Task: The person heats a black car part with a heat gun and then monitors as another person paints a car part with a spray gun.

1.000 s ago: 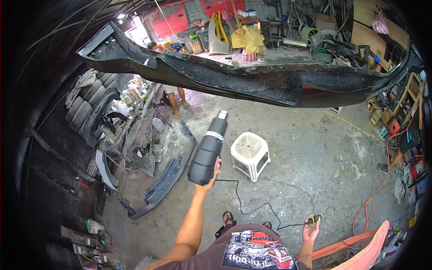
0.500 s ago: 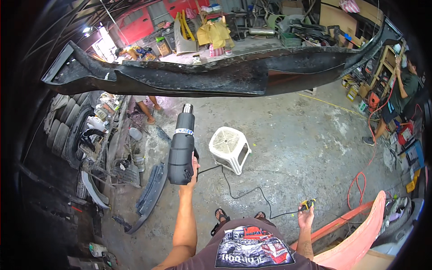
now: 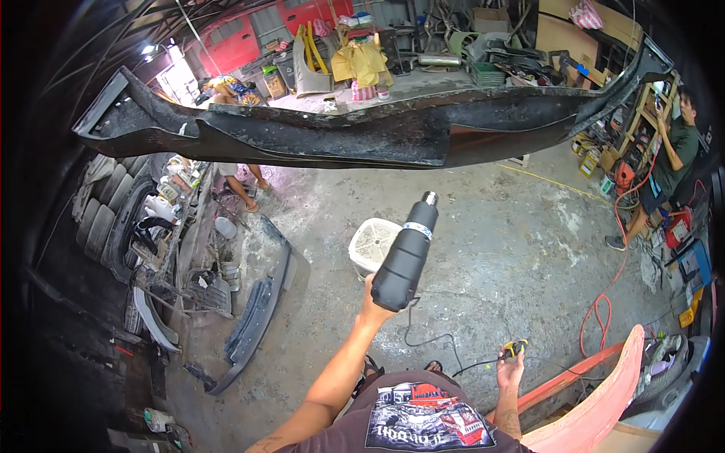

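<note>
My left hand (image 3: 369, 306) is closed around the handle of a black heat gun (image 3: 402, 264). Its metal nozzle points away and slightly right, short of a long black car bumper cover (image 3: 325, 137) that hangs across the far side. Lower right, my right hand (image 3: 510, 370) grips a yellow-and-black cord connector (image 3: 515, 349) with a dark cord running from it. Part of that cord (image 3: 430, 340) loops over the floor toward the heat gun. Behind the heat gun stands a white plastic stool (image 3: 371, 241), partly covered by it.
A dark bumper piece (image 3: 260, 317) lies on the floor at left, near stacked car parts. One person (image 3: 676, 151) stands at far right by a red hose (image 3: 604, 302); another person (image 3: 230, 90) is behind the bumper. A pinkish-orange panel (image 3: 596, 411) is at lower right.
My left hand has swung the heat gun to the right, from left of the stool to in front of it, tilting its nozzle rightward. My right hand has stayed nearly still.
</note>
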Motion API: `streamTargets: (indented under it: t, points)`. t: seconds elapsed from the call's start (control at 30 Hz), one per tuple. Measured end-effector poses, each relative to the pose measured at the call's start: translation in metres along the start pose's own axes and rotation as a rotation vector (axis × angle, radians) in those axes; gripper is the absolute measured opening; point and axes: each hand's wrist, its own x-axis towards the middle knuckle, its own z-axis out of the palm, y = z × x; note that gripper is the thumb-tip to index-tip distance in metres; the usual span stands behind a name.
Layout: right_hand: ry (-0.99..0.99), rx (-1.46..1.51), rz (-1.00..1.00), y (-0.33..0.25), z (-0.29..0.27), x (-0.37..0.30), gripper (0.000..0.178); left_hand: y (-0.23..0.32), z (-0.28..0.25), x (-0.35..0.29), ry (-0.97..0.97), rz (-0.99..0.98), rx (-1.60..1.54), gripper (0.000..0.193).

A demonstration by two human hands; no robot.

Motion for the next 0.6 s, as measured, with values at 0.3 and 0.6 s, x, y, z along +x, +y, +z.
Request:
streamTargets:
  t: [0.3,0.6]
  points:
    - [-0.006,-0.02,-0.056,0.005,-0.014,0.011,0.047,-0.049,-0.069,-0.045,0.06,-0.183,0.066,0.026]
    - [-0.018,-0.1,0.023,0.049,0.018,0.003,0.043,-0.08,-0.216,-0.036,0.478,-0.696,-0.217,0.017]
